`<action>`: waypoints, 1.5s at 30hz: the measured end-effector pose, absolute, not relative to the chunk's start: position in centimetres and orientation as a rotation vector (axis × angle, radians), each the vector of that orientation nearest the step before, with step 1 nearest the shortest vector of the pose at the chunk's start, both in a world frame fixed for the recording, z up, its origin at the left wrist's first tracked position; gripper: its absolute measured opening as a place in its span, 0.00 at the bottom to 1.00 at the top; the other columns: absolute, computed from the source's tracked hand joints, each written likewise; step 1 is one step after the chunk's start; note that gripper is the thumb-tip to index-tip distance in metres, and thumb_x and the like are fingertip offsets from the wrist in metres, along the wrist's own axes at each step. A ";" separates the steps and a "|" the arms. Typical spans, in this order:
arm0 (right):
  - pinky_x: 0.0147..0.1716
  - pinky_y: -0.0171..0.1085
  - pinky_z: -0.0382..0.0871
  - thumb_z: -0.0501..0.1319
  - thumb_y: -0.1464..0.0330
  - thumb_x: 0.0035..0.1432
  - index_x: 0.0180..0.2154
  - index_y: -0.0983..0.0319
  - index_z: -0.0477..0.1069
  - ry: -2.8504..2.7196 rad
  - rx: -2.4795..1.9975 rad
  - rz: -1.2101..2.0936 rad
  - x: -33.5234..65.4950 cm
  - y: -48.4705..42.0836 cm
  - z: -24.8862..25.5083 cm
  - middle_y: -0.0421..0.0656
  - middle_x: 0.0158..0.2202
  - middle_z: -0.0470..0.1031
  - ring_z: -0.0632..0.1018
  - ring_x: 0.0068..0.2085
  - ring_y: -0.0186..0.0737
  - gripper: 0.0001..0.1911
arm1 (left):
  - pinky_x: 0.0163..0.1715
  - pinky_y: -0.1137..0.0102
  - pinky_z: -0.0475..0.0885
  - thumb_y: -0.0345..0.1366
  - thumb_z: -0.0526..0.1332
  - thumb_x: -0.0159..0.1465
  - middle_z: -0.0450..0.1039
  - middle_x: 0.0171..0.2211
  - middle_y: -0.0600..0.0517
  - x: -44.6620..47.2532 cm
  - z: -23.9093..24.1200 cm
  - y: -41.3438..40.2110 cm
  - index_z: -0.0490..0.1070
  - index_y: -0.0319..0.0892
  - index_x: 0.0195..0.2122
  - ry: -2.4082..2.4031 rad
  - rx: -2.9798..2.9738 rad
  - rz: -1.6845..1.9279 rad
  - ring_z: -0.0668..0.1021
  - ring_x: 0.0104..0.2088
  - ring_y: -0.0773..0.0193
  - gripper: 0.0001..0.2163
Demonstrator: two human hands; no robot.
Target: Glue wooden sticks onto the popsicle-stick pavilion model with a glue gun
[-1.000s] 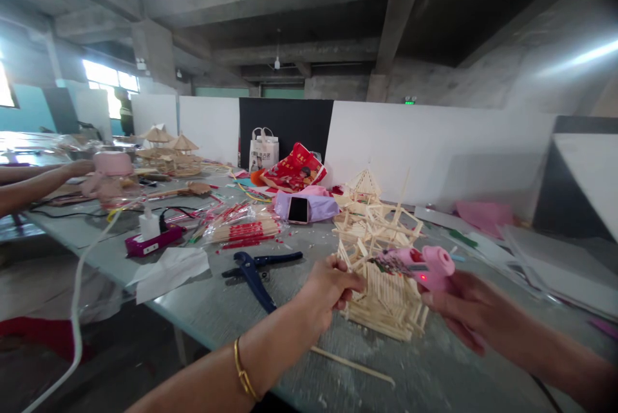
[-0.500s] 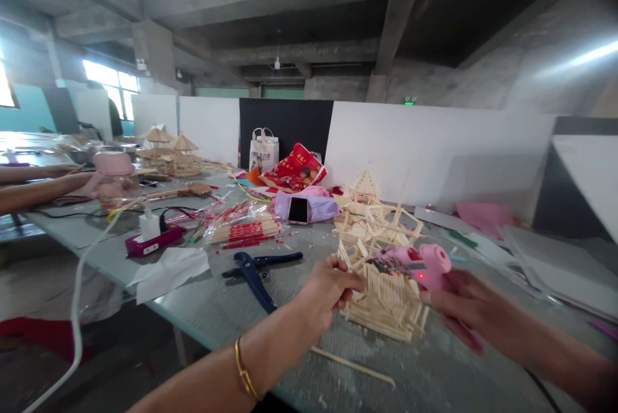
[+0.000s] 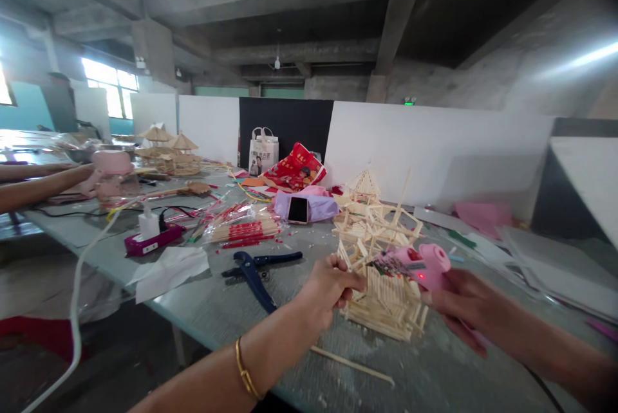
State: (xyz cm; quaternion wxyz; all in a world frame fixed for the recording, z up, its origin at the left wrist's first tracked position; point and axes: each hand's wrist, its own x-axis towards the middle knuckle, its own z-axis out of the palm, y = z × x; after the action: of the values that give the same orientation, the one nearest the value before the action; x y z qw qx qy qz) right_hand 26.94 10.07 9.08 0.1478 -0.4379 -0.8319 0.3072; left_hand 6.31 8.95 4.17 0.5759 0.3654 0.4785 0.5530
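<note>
In the head view, my right hand (image 3: 463,303) is wrapped round the handle of a pink hot glue gun (image 3: 425,265) with a lit red light. Its nozzle points left, close to the fingertips of my left hand (image 3: 331,284). The left fingers are pinched together at the near left side of a model built of thin wooden sticks (image 3: 386,310); what lies between them is hidden. Behind the hands the model rises to a pointed stick roof (image 3: 364,186). A loose wooden stick (image 3: 355,365) lies on the table below my left hand.
Dark blue cutters (image 3: 255,275) lie left of my hands. Beyond them are bagged red-tipped sticks (image 3: 251,229), a phone (image 3: 298,210) on a purple cloth, and a purple power strip (image 3: 154,240) with cables. Another person's arms (image 3: 43,188) reach in at far left beside a pink-lidded jar (image 3: 112,172).
My hands and the glue gun have hardly moved; the gun has perhaps shifted very slightly left. The other person's arm at far left has moved a little.
</note>
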 end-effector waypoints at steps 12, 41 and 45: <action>0.13 0.30 0.54 0.48 0.54 0.51 0.08 0.60 0.55 -2.368 -1.254 0.895 27.2 10.3 9.2 0.39 0.05 0.56 0.59 0.10 0.30 0.26 | 0.11 0.78 0.44 0.29 0.62 0.37 0.63 0.12 0.60 6.3 4.3 9.1 0.54 0.44 0.21 1.135 0.844 1.260 0.60 0.11 0.77 0.15; 0.14 0.30 0.55 0.49 0.55 0.52 0.09 0.60 0.56 -2.338 -1.255 0.834 27.5 9.6 9.7 0.39 0.06 0.59 0.61 0.10 0.30 0.26 | 0.11 0.78 0.43 0.27 0.62 0.38 0.64 0.11 0.60 6.3 4.4 9.3 0.54 0.44 0.20 1.129 0.809 1.240 0.59 0.10 0.77 0.14; 0.14 0.29 0.55 0.50 0.55 0.53 0.10 0.61 0.56 -2.321 -1.232 0.838 27.6 9.4 9.7 0.40 0.06 0.60 0.61 0.10 0.29 0.26 | 0.11 0.78 0.43 0.27 0.63 0.38 0.64 0.11 0.59 6.3 4.3 9.4 0.54 0.44 0.20 1.145 0.821 1.228 0.59 0.10 0.77 0.15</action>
State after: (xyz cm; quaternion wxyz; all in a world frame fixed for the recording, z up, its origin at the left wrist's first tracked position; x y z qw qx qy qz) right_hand 27.57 9.44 9.73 0.1904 -0.4386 -0.8261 0.2983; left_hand 6.26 9.42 4.29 0.5940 0.3532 0.4929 0.5286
